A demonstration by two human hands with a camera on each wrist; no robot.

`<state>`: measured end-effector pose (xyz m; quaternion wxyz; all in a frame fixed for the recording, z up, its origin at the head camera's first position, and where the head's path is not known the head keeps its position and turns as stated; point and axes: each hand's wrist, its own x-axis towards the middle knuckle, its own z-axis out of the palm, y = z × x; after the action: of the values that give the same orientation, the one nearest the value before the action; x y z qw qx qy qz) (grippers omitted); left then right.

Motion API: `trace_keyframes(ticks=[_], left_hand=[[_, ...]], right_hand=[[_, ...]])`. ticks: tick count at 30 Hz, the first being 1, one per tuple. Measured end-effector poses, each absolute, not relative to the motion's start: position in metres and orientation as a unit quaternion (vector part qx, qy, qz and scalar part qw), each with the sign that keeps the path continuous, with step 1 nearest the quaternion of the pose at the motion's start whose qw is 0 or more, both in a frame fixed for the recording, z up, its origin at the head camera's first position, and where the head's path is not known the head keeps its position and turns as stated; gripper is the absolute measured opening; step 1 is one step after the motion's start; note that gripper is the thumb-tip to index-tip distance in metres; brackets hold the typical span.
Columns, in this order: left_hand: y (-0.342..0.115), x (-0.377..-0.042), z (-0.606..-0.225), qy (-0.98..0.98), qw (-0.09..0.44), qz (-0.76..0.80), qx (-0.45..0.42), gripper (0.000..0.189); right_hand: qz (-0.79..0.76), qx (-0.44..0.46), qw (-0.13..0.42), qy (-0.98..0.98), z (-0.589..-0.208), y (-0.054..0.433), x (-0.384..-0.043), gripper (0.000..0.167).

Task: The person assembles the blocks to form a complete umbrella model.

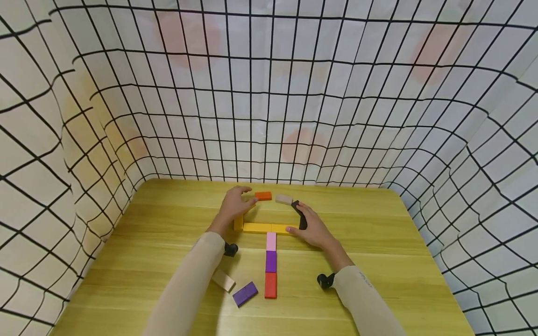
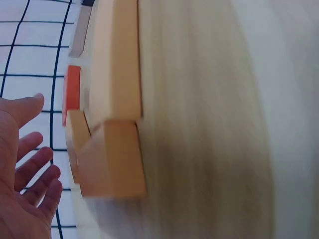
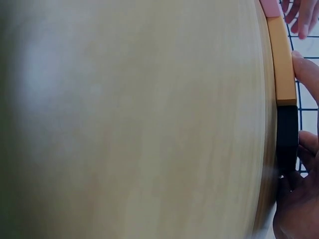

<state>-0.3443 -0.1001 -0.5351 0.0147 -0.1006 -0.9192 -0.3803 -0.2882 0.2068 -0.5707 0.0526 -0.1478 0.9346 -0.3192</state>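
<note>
While our right hand (image 1: 313,227), fingers extended, touches the black blocks (image 1: 303,223) right of the yellow row (image 1: 257,227) | the near one's long axis runs near-far, the other angles far-left | our left hand (image 1: 234,205) is relaxed

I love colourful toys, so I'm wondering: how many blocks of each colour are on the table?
Yellow blocks: 4
Black blocks, partly covered by the right hand: 2
Purple blocks: 2
Pale blocks: 2
Pink block: 1
Red block: 1
Orange-red block: 1
Total: 13 visible blocks
</note>
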Motion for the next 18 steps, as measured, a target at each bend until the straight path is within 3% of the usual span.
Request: trace_keyframes(ticks=[14,18], left_hand=[[-0.066,-0.363,-0.534,-0.952,-0.036,-0.283,-0.109,0.062],[-0.064,-0.363,-0.537,-0.958,-0.033,-0.266,-0.103,0.056]], right_hand=[[-0.319,-0.141,0.054,0.936,-0.568,0.209,-0.287,0.099],[-0.318,-0.144,0.055,0.936,-0.569,0.208,-0.286,0.099]])
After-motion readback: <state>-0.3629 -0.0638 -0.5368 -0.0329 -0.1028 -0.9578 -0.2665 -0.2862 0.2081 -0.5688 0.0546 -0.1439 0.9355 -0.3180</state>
